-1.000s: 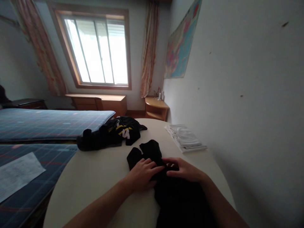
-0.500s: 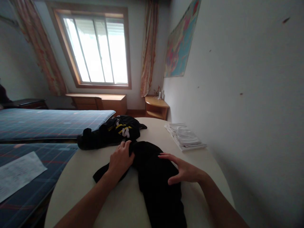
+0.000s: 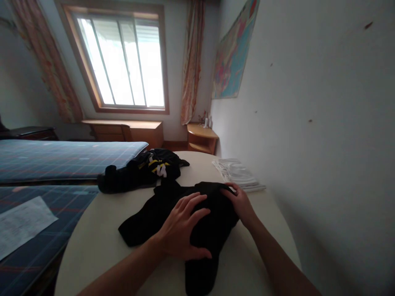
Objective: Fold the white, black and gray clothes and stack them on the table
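Observation:
A black garment [image 3: 212,230] lies rumpled on the round table, one long part stretching left and another towards me. Its exact kind is not clear. Over its middle, my left hand [image 3: 185,228] is open, with thumb and fingers spread apart. My right hand [image 3: 239,201] is closed on the garment's far right edge, fingertips partly hidden by the cloth. Just beyond the garment, a pile of dark clothes [image 3: 123,179] with yellow and white markings rests on the table's far left side.
Folded white cloths [image 3: 239,174] lie on the cream table [image 3: 89,230] by the right wall. Checked mattresses [image 3: 61,160] are to the left, one bearing a sheet of paper [image 3: 24,226]. Beyond stand a wooden desk [image 3: 145,129] and a corner shelf [image 3: 202,131] beneath a wall map [image 3: 233,57].
My left hand has let go of the garment's far left part and moved right and nearer. My right hand has moved farther out and gripped the edge. The garment's left part now spreads wider.

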### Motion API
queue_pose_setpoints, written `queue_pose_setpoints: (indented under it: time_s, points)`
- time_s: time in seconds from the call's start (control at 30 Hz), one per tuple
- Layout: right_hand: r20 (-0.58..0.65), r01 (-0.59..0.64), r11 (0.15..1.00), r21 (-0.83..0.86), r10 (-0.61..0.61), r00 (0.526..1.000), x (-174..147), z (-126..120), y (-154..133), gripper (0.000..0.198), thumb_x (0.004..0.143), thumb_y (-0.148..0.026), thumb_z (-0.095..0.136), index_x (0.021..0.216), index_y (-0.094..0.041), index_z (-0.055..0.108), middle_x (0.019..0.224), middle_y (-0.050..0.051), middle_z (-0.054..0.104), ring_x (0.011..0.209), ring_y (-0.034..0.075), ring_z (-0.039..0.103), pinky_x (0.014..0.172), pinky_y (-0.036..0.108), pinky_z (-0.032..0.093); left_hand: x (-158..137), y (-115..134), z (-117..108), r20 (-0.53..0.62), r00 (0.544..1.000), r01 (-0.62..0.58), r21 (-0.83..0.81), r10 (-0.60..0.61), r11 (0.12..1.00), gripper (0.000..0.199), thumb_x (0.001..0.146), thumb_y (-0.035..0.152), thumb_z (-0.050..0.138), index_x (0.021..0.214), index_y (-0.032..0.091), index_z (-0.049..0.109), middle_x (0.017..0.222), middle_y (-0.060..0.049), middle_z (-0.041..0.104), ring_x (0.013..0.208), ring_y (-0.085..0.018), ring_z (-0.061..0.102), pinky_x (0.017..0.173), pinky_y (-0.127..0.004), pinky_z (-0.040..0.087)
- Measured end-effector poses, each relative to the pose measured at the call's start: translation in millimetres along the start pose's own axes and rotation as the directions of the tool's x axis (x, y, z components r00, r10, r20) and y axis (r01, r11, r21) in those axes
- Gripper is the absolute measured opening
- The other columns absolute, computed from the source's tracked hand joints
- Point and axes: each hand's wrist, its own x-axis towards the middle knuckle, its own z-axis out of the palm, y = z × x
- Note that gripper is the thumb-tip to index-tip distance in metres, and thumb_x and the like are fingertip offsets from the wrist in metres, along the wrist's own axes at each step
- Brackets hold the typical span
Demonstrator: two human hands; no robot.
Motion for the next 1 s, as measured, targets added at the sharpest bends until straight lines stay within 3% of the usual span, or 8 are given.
queue_pose_setpoints:
  time_s: [0.13, 0.3, 0.43, 0.53, 0.6, 0.67, 0.83, 1.0]
  points:
    - [-0.099, -0.049, 0.988, 0.144, 0.064, 0.993, 8.1, -4.9, 8.5, 0.057, 0.077, -0.059, 0.063, 0.118, -0.02, 0.058, 0.093, 0.006, 0.074, 0.088, 0.028, 0.069, 0.079, 0.039, 0.056, 0.6, 7.9, 2.0, 0.053, 0.998, 0.017, -0.024, -0.015, 1.0, 0.083, 0.07, 0.067, 0.071, 0.138, 0.026, 0.046, 0.154, -0.014, 0.036, 0.137, -0.039, 0.039, 0.109, -0.056, 0.04]
    - [-0.071, -0.009, 0.994, 0.106, 0.017, 0.997, 11.3, -3.3, 10.8, 0.07, 0.086, -0.065, 0.049, 0.14, -0.02, 0.042, 0.129, 0.012, 0.064, 0.121, 0.03, 0.059, 0.1, 0.044, 0.049, -1.1, -4.4, 18.1, 0.099, 0.946, 0.311, -0.021, -0.307, 0.95, 0.07, 0.081, 0.036, 0.07, 0.144, 0.03, 0.039, 0.159, -0.01, 0.028, 0.135, -0.034, 0.046, 0.106, -0.051, 0.046]
    - [0.088, 0.23, 0.954, -0.192, -0.217, 0.972, -1.1, 3.9, 6.8, 0.084, 0.084, -0.07, 0.051, 0.15, -0.024, 0.028, 0.161, 0.013, 0.024, 0.148, 0.028, 0.025, 0.118, 0.047, 0.027, -6.4, -23.5, 27.8, 0.13, 0.888, 0.453, -0.093, -0.441, 0.886, 0.061, 0.089, 0.017, 0.053, 0.146, 0.029, 0.037, 0.153, -0.008, 0.04, 0.13, -0.027, 0.053, 0.107, -0.044, 0.047]
    - [0.28, 0.397, 0.797, -0.456, -0.295, 0.914, -14.5, 10.2, 6.5, 0.096, 0.071, -0.072, 0.068, 0.149, -0.027, 0.035, 0.166, 0.009, -0.005, 0.151, 0.033, -0.004, 0.121, 0.052, 0.009, -8.8, -31.9, 28.8, 0.136, 0.862, 0.505, -0.174, -0.488, 0.845, 0.066, 0.086, 0.008, 0.046, 0.148, 0.029, 0.037, 0.154, -0.007, 0.039, 0.127, -0.023, 0.056, 0.107, -0.039, 0.048]
    - [0.336, 0.45, 0.688, -0.57, -0.304, 0.891, -19.1, 13.9, 9.0, 0.106, 0.06, -0.072, 0.076, 0.148, -0.028, 0.038, 0.165, 0.008, -0.009, 0.15, 0.038, -0.011, 0.12, 0.057, 0.006, -9.4, -34.8, 29.1, 0.113, 0.86, 0.51, -0.233, -0.497, 0.828, 0.064, 0.086, 0.007, 0.046, 0.146, 0.027, 0.04, 0.153, -0.007, 0.04, 0.127, -0.023, 0.056, 0.108, -0.039, 0.047]
    - [0.326, 0.479, 0.612, -0.629, -0.352, 0.877, -17.9, 16.1, 13.3, 0.101, 0.06, -0.065, 0.08, 0.146, -0.029, 0.043, 0.166, 0.009, -0.001, 0.15, 0.04, -0.007, 0.119, 0.059, 0.008, -9.4, -37.1, 30.8, 0.085, 0.862, 0.501, -0.301, -0.5, 0.811, 0.06, 0.085, 0.009, 0.05, 0.143, 0.025, 0.045, 0.149, -0.009, 0.044, 0.125, -0.024, 0.056, 0.107, -0.039, 0.047]
    - [0.21, 0.53, 0.614, -0.585, -0.516, 0.83, 2.5, 8.1, 23.0, 0.024, 0.088, -0.035, 0.062, 0.107, -0.025, 0.07, 0.143, 0.009, 0.052, 0.142, 0.03, 0.032, 0.116, 0.052, 0.026, -5.6, -40.5, 34.9, 0.037, 0.807, 0.528, -0.492, -0.589, 0.692, 0.061, 0.079, 0.005, 0.051, 0.137, 0.023, 0.047, 0.132, -0.009, 0.058, 0.089, -0.015, 0.065, 0.09, -0.034, 0.054]
    - [-0.061, 0.436, 0.729, -0.528, -0.545, 0.836, 13.3, -5.7, 21.6, 0.03, 0.09, -0.045, 0.058, 0.101, -0.024, 0.075, 0.109, 0.01, 0.065, 0.106, 0.027, 0.059, 0.101, 0.048, 0.042, 5.4, -37.9, 20.0, 0.015, 0.723, 0.549, -0.62, -0.691, 0.56, 0.04, 0.078, 0.014, 0.056, 0.118, 0.019, 0.058, 0.093, -0.002, 0.066, 0.069, -0.012, 0.059, 0.063, -0.023, 0.049]
